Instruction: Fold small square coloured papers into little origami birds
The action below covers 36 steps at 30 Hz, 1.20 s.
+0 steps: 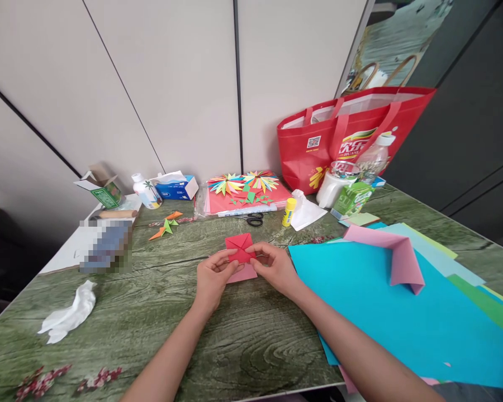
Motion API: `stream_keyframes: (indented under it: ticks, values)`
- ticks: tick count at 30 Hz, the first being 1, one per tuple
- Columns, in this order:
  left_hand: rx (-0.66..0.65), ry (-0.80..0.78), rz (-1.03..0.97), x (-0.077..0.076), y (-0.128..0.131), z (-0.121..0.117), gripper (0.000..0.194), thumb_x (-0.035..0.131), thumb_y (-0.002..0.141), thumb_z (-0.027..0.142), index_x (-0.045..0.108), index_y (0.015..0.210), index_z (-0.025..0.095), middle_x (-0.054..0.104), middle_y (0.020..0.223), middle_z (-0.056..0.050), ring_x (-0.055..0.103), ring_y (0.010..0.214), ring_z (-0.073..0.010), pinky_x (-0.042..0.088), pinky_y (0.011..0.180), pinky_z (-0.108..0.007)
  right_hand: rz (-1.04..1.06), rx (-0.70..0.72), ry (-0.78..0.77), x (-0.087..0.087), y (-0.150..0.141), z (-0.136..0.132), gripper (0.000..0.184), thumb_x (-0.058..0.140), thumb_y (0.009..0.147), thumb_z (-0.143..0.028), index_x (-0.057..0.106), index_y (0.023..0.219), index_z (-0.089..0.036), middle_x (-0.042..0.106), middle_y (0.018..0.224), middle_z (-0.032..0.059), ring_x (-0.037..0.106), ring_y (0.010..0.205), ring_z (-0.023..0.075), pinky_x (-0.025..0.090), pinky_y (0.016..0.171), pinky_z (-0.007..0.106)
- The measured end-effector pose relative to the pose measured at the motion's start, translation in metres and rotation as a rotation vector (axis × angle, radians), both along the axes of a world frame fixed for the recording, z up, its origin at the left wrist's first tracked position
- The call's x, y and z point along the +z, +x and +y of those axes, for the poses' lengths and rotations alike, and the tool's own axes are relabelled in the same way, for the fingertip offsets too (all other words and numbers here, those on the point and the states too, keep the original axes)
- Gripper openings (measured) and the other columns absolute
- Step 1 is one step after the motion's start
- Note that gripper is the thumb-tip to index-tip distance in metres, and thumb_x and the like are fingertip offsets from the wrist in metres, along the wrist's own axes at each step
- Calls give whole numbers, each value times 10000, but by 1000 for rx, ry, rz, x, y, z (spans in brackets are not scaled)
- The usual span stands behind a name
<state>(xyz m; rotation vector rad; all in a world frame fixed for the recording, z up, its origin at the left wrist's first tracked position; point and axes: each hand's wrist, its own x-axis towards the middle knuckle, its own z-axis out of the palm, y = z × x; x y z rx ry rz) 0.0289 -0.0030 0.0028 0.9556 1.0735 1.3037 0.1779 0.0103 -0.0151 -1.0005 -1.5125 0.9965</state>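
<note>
Between my two hands is a small red paper square (240, 243) with crease lines crossing at its middle. My left hand (214, 274) pinches its lower left edge between thumb and fingers. On the other side, my right hand (274, 268) grips the lower right edge in the same way. Beneath the square, a pink piece of paper (243, 273) lies on the table, partly covered by the red one and my fingers. Black scissors (255, 220) and a yellow glue stick (289, 212) are just beyond my hands.
Large blue paper sheets (360, 301) spread across the right, with a folded pink strip (379, 239) on top. Behind stand a red bag (305, 151), a clear bottle (375, 159) and a green carton (352, 199). Crumpled tissue (69, 314) and orange-green folded paper (166, 226) lie left.
</note>
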Motion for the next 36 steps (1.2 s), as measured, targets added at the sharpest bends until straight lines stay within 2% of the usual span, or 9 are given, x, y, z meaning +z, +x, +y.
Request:
stream_keyframes:
  ticks: [7,11,14,16,18,21,28,32,36]
  values:
    - [26,18,19,-1,-1,1,301,738,524,218,633,793,131,675,747,-26,650,665,-183,533,724,-367,107,19,-137,-2,0,1,160,588,687,-223,592,843,-189,607,700,4,587,628,141,497,614,284]
    - [13,61,22,4,-3,3,523,728,547,237,532,1028,178,666,866,-52,638,715,-170,531,673,-326,176,24,-199,-4,-1,2,192,638,634,-224,578,812,-186,593,654,-13,581,590,135,497,580,276]
    - [25,33,33,5,-5,4,618,699,605,263,432,1160,212,674,762,-21,623,627,-128,495,552,-220,175,38,-223,-4,-2,1,170,638,617,-188,571,774,-185,576,614,-34,569,569,123,486,569,262]
    - [37,-4,46,4,-6,5,511,676,635,297,495,1099,179,659,654,-1,585,518,-98,437,460,-169,135,50,-218,-3,-2,0,141,630,618,-170,569,745,-181,566,589,-41,559,557,117,470,554,249]
    - [34,-39,52,1,-6,6,351,682,623,318,593,904,128,639,572,-3,549,456,-87,402,422,-160,67,65,-178,-1,-2,-1,94,615,632,-166,575,717,-172,574,606,-30,553,569,117,456,553,243]
    - [36,-66,45,-2,-6,7,237,713,581,304,606,672,113,628,522,-5,525,428,-83,392,415,-167,-34,84,-104,3,-2,-3,60,599,657,-189,596,711,-163,603,684,1,551,610,122,450,574,247]
    - [-27,-62,48,-1,-5,5,200,705,597,300,643,693,135,642,562,1,525,453,-84,391,432,-170,-61,39,-83,1,-3,-4,90,601,671,-222,589,745,-172,595,699,4,543,632,129,455,589,252]
    - [-6,-44,87,0,-5,5,218,697,597,331,658,688,137,621,545,10,510,451,-84,391,437,-178,-56,6,-95,-1,-3,-3,145,607,660,-210,579,799,-180,579,708,1,539,642,129,455,574,245]
    - [41,-23,177,0,-5,5,212,686,603,346,659,643,139,533,434,52,406,364,-45,305,373,-158,15,1,-105,1,-3,-3,272,598,659,-183,520,920,-189,586,736,-2,562,672,133,467,577,241]
